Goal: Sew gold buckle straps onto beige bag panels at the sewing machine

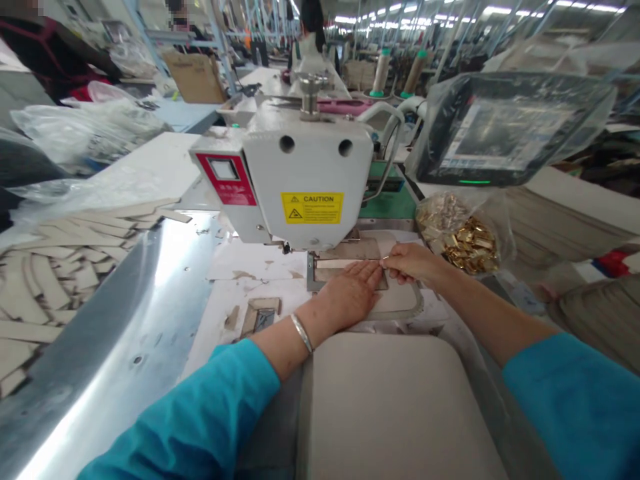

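Just before the sewing machine [307,173], a beige panel [404,299] lies under the left hand [350,293], fingers flat, close-set. The right hand [411,262] pinches a slim piece [385,259].

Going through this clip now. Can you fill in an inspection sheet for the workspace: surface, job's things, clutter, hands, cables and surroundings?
Surface: shiny metal worktop, with scrap-strewn white sheeting near the machine head.
Job's things: rounded beige panel and metal frame, both partly hidden by the left hand.
Clutter: beige strips heaped at far left; clear bag of gold-coloured pieces at right.
Left hand: palm down, fingers spread across the frame area.
Right hand: pinching a thin item, too small to identify.
Cables: pale looped cable or hose right of the machine head.
Surroundings: plastic-covered screen, thread cones, another person at upper left.
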Available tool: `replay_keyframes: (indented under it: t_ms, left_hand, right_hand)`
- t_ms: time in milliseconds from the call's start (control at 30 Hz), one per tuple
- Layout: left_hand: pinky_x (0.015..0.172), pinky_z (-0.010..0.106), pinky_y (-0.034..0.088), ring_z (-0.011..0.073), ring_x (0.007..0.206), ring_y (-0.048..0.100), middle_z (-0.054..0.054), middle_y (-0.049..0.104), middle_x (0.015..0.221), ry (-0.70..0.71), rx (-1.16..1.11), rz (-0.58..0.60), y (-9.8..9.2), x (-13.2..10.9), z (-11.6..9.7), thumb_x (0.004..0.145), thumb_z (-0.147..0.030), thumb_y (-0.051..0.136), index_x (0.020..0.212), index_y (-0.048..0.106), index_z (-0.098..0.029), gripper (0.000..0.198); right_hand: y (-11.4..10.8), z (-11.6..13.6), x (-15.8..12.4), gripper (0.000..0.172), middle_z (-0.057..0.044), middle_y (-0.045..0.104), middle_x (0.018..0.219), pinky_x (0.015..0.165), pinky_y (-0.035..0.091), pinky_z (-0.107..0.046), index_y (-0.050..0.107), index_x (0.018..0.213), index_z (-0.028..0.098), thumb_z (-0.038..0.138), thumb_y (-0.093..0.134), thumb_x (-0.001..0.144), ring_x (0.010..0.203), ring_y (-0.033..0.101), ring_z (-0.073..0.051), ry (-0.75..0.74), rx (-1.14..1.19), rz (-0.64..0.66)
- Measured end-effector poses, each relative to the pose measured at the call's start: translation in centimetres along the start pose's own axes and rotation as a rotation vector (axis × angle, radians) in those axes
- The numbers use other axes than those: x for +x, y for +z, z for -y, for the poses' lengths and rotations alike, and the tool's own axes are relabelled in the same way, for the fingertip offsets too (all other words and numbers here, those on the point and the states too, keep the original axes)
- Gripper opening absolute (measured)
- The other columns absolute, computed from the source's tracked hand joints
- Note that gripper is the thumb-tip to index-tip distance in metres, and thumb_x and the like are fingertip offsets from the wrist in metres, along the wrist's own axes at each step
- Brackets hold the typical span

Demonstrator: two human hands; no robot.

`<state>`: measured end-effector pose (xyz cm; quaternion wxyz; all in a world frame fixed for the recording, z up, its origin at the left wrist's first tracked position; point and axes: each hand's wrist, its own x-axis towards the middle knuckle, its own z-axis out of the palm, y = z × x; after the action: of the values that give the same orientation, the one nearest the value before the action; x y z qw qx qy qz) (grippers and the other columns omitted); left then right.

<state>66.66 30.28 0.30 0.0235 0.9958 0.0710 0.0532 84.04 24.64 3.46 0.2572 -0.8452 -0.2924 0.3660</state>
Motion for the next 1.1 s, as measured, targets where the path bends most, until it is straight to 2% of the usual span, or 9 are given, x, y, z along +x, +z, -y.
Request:
replay_keyframes:
  t_ms: [100,200,300,400,633,733,867,967,1100]
  left_hand:
    - [0.114,0.035,0.034,0.0246,0.136,0.045,0.017,0.047,0.147,-0.099,0.006,-0.031,-0.2,-0.1,-0.4,0.099,-0.039,0.046,0.143,0.042,-0.003,0.056]
    - [0.109,0.039,0.039,0.0292,0.13,0.049,0.021,0.05,0.142,-0.237,0.039,-0.057,-0.8,-2.4,0.2,0.096,-0.042,0.052,0.137,0.046,-0.002,0.058]
    - [0.102,0.041,0.044,0.031,0.12,0.055,0.021,0.057,0.131,-0.298,0.093,-0.088,-1.3,-4.8,1.1,0.095,-0.042,0.053,0.13,0.051,-0.001,0.054]
    - [0.102,0.042,0.044,0.0316,0.115,0.055,0.021,0.059,0.124,-0.278,0.133,-0.121,-1.0,-5.8,1.7,0.094,-0.04,0.055,0.126,0.053,0.0,0.051]
    - [0.11,0.04,0.038,0.0293,0.121,0.051,0.017,0.055,0.133,-0.23,0.093,-0.184,0.3,-6.0,2.2,0.095,-0.033,0.055,0.132,0.049,-0.004,0.047]
    - [0.107,0.04,0.041,0.0288,0.119,0.053,0.017,0.056,0.13,-0.223,0.09,-0.16,0.0,-5.9,2.3,0.094,-0.03,0.056,0.129,0.051,-0.006,0.043]
    - [0.104,0.04,0.044,0.0286,0.116,0.055,0.017,0.058,0.128,-0.212,0.102,-0.157,-0.3,-5.8,2.6,0.094,-0.025,0.055,0.127,0.052,-0.007,0.037]
    - [0.103,0.04,0.046,0.0281,0.114,0.056,0.016,0.059,0.125,-0.215,0.102,-0.156,-0.5,-6.1,3.0,0.093,-0.025,0.056,0.126,0.053,-0.007,0.037]
    - [0.099,0.04,0.048,0.0285,0.114,0.057,0.014,0.061,0.121,-0.246,0.093,-0.139,-1.0,-7.2,3.9,0.093,-0.027,0.058,0.12,0.055,-0.01,0.032]
  right_hand:
    - [0.1,-0.2,0.1,0.025,0.004,0.056,0.048,0.034,0.027,-0.018,0.048,0.068,0.017,0.018,0.062,0.089,0.033,0.048,-0.007,-0.003,0.028,-0.002]
    - [0.1,-0.8,0.6,0.024,0.004,0.057,0.046,0.033,0.026,-0.017,0.048,0.07,0.018,0.02,0.065,0.088,0.033,0.048,-0.007,-0.005,0.06,0.003]
    - [0.1,-1.1,0.7,0.022,0.004,0.057,0.047,0.033,0.027,-0.017,0.051,0.072,0.018,0.022,0.066,0.087,0.033,0.048,-0.007,-0.014,0.079,0.011]
    - [0.1,-1.0,0.4,0.022,0.003,0.059,0.049,0.034,0.029,-0.016,0.051,0.07,0.017,0.021,0.065,0.087,0.035,0.051,-0.007,-0.014,0.097,0.023]
    - [-1.0,0.1,0.0,0.016,0.001,0.063,0.055,0.044,0.043,-0.018,0.054,0.075,0.015,0.013,0.053,0.091,0.041,0.057,-0.009,0.085,0.121,0.164]
    - [-1.4,-0.2,0.5,0.017,0.001,0.062,0.053,0.039,0.036,-0.016,0.055,0.073,0.015,0.014,0.055,0.089,0.038,0.053,-0.008,0.075,0.083,0.163]
    - [-1.2,-0.5,0.9,0.02,0.004,0.054,0.044,0.033,0.021,-0.017,0.055,0.065,0.015,0.016,0.06,0.085,0.03,0.037,-0.005,-0.013,0.034,0.119]
    - [-0.5,-0.1,0.8,0.025,0.004,0.051,0.04,0.033,0.019,-0.018,0.053,0.059,0.016,0.015,0.059,0.083,0.029,0.031,-0.004,-0.029,0.027,0.104]
    - [0.7,1.0,0.6,0.028,0.003,0.053,0.042,0.033,0.02,-0.02,0.052,0.054,0.016,0.014,0.059,0.081,0.029,0.033,-0.005,-0.04,0.03,0.102]
